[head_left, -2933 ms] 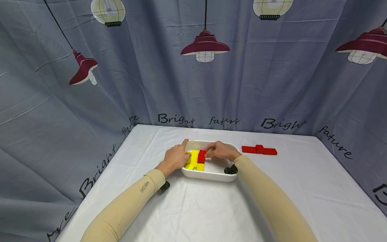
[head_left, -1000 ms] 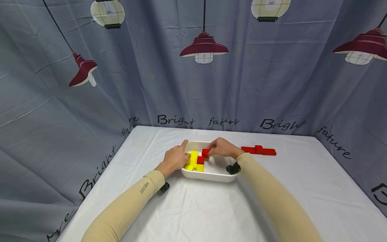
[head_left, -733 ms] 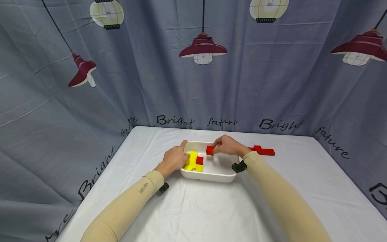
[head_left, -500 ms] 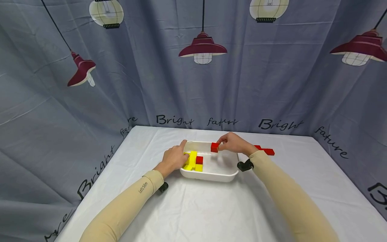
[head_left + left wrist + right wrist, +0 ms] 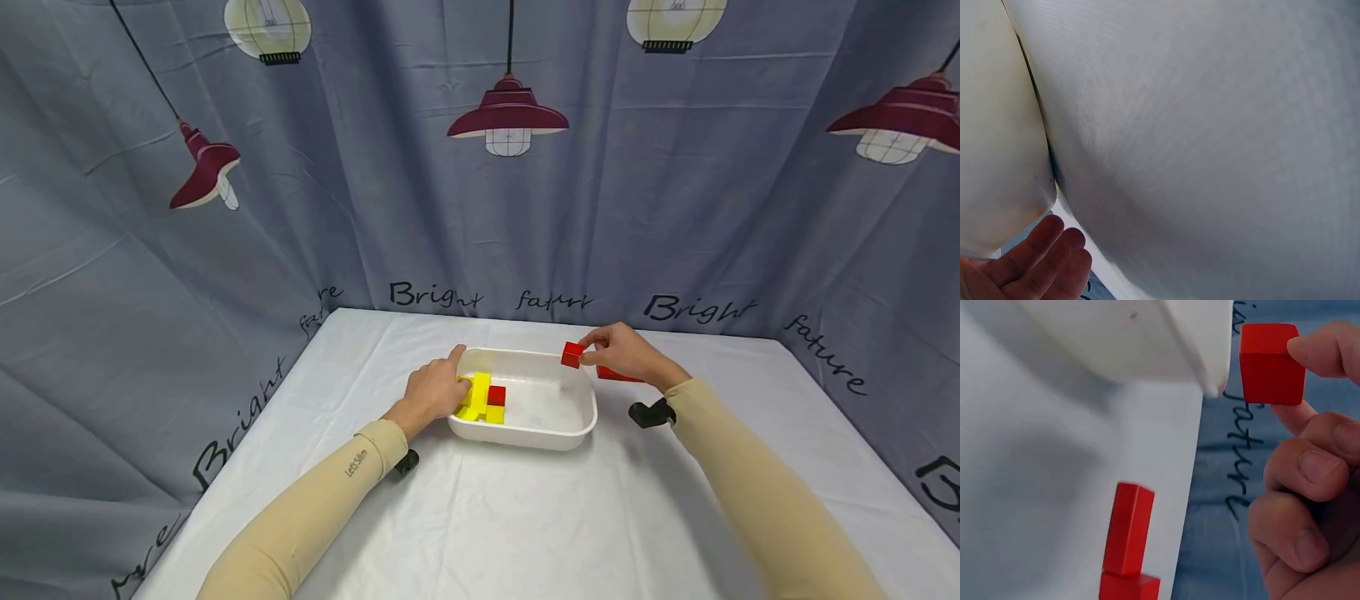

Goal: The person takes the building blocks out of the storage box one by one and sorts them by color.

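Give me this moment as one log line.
right hand: pinches red cube | left hand: grips white tray | inside tray: yellow blocks, another red block

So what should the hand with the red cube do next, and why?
Maybe the right hand should move slightly right and lower the red cube beside the red blocks on the table. It pinches the cube in the air by the far right corner of the white tray, and those same-coloured blocks lie outside the tray.

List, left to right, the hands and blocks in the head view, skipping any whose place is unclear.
Left hand, long yellow block, red block in the white tray, pinched red block, right hand.
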A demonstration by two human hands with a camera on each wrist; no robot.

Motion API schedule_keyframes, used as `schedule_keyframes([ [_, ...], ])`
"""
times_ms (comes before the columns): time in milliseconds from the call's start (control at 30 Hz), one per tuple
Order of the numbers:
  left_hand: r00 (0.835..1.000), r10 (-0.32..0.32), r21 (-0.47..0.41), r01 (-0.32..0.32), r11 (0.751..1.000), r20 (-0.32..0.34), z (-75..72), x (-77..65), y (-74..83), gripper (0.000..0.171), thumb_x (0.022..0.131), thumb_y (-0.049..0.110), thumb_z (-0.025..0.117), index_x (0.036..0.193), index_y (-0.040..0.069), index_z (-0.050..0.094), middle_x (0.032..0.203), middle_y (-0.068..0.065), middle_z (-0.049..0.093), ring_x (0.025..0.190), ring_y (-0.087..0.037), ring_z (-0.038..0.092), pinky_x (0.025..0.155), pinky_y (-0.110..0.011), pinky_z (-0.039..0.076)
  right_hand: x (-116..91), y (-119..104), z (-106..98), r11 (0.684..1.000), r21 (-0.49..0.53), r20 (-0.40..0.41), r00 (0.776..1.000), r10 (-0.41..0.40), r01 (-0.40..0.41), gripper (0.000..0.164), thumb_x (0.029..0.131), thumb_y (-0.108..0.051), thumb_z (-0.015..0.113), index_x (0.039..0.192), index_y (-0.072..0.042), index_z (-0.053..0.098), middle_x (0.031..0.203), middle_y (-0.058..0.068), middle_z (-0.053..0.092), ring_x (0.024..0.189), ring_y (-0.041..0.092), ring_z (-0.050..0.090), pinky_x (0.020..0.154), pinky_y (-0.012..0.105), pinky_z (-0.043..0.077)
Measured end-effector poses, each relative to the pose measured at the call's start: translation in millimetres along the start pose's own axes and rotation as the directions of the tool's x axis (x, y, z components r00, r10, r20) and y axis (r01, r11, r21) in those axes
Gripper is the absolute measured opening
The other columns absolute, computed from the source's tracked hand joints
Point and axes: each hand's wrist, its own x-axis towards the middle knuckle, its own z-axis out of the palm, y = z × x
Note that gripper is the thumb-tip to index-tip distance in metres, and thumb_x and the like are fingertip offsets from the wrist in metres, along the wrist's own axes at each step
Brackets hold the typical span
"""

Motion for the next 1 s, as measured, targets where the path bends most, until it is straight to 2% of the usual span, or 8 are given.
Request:
schedule_keyframes([
  [233,1.0,-0.004,0.001,0.004,1.0,0.0,0.1,-0.2,0.4,0.067,0.095,0.035,0.055,0.157,0.021,0.033,0.123,-0.011,0.069,0.084,-0.023,0.063,0.079,-0.044,0.054,-8.4,19.3,-3.7,0.999,0.0,-0.047,0.997,0.054,-0.054,0.043,0.089,-0.03,0.071,0.122,-0.003,0.068,0.062,-0.001,0.036,0.058,0.017,0.038,0.054,0.027,0.031],
  [433,1.0,-0.004,-0.002,0.004,1.0,-0.003,0.4,-0.1,0.4,0.067,0.095,0.035,0.054,0.157,0.021,0.033,0.122,-0.011,0.069,0.082,-0.023,0.062,0.079,-0.044,0.054,-14.9,29.7,-5.6,0.997,0.017,-0.069,0.995,0.079,-0.078,0.043,0.09,-0.029,0.068,0.123,0.0,0.067,0.065,0.0,0.041,0.065,0.018,0.043,0.059,0.029,0.034],
  [700,1.0,-0.002,-0.002,0.002,1.0,-0.003,-0.3,0.1,0.8,0.067,0.095,0.035,0.054,0.157,0.021,0.032,0.121,-0.011,0.069,0.08,-0.023,0.061,0.078,-0.043,0.054,-20.4,45.2,-4.4,0.99,-0.002,-0.124,0.982,0.141,-0.143,0.045,0.093,-0.034,0.067,0.123,-0.001,0.066,0.085,0.008,0.055,0.086,0.025,0.049,0.067,0.031,0.04],
  [1000,1.0,-0.001,-0.007,0.001,1.0,-0.004,-0.5,-0.9,0.6,0.066,0.096,0.034,0.055,0.157,0.021,0.032,0.122,-0.011,0.069,0.083,-0.023,0.062,0.078,-0.044,0.054,-21.7,63.9,10.0,0.987,-0.05,-0.15,0.978,0.145,-0.154,0.041,0.09,-0.032,0.069,0.115,0.0,0.07,0.099,0.012,0.068,0.091,0.026,0.052,0.07,0.032,0.041],
])
